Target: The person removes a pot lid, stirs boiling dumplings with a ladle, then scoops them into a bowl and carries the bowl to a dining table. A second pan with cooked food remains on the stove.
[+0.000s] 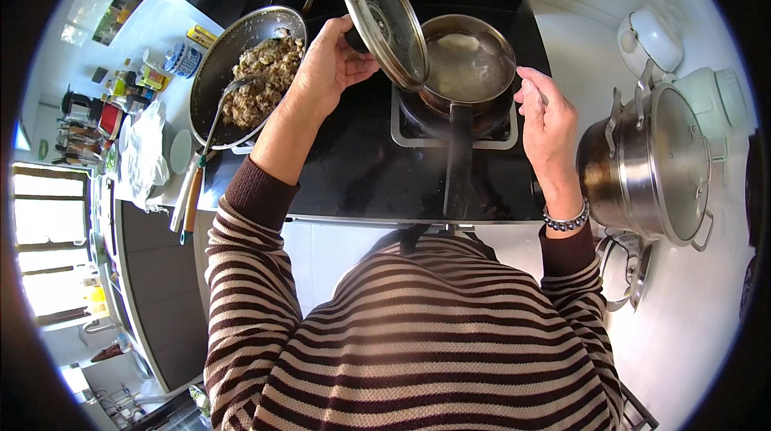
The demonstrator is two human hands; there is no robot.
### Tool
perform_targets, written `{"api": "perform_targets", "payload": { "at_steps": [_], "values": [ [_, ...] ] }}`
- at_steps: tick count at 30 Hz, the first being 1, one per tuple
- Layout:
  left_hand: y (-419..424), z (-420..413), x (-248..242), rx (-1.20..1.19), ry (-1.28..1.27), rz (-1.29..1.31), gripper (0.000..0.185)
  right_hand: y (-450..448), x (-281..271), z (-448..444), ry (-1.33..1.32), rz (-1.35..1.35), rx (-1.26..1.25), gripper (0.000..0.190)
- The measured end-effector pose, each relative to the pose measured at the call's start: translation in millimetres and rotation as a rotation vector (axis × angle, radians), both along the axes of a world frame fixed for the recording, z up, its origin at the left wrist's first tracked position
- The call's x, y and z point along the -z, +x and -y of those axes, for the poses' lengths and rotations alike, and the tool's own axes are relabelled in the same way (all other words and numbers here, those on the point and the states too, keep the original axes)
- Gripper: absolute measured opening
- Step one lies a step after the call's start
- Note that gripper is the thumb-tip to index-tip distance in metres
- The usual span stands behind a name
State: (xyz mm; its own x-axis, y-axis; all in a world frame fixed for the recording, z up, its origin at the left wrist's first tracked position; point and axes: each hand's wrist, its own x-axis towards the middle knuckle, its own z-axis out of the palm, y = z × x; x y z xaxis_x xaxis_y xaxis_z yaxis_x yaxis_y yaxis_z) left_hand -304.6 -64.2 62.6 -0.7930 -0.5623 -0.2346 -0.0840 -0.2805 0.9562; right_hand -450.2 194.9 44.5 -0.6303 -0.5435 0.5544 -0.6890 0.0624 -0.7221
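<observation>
My left hand [338,67] grips the dark knob of a glass pot lid [385,21], which is tilted steeply at the left rim of a steel saucepan [435,96]. Cloudy liquid [461,70] with a pale lump in it fills part of that pan, whose dark handle [459,160] points toward me. At the pan's right rim, my right hand [545,109] pinches the thin handle of a spoon [493,46]; its bowl end dips into the liquid. The saucepan sits over a burner of a black glass cooktop [361,172].
Left of my arm, a wok [208,88] holds cooked minced food [265,82] and a wooden-handled ladle [215,121]. A tall steel steamer pot [644,160] with a glass lid stands at right, near a white kettle [656,40]. Bottles and a plastic bag [144,154] crowd the left counter.
</observation>
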Motion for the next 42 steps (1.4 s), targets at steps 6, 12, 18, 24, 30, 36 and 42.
{"api": "perform_targets", "payload": {
  "at_steps": [6, 12, 18, 24, 30, 36, 42],
  "values": [
    [-2, -3, 2, -0.046, 0.008, -0.033, 0.041, 4, 3, -5, -0.044, 0.003, 0.015, 0.019],
    [1, -11, -7, -0.055, -0.006, -0.050, 0.041, 4, 7, -7, -0.077, 0.000, 0.035, 0.019],
    [4, -15, -10, -0.057, -0.020, -0.046, 0.040, 6, 10, -9, -0.079, -0.011, 0.047, 0.019],
    [6, -7, 0, 0.008, -0.038, -0.016, 0.051, 7, 13, -11, -0.073, 0.038, 0.061, 0.019],
    [2, -16, -6, -0.033, -0.008, -0.073, 0.041, 9, 15, -15, -0.112, 0.071, 0.065, 0.019],
    [1, -16, -7, -0.007, -0.055, -0.100, 0.039, 16, 10, -20, -0.127, 0.150, 0.054, 0.019],
    [-18, -16, -33, -0.042, -0.294, -0.025, 0.041, 24, 5, -22, -0.257, 0.254, 0.035, 0.021]
  ]
}}
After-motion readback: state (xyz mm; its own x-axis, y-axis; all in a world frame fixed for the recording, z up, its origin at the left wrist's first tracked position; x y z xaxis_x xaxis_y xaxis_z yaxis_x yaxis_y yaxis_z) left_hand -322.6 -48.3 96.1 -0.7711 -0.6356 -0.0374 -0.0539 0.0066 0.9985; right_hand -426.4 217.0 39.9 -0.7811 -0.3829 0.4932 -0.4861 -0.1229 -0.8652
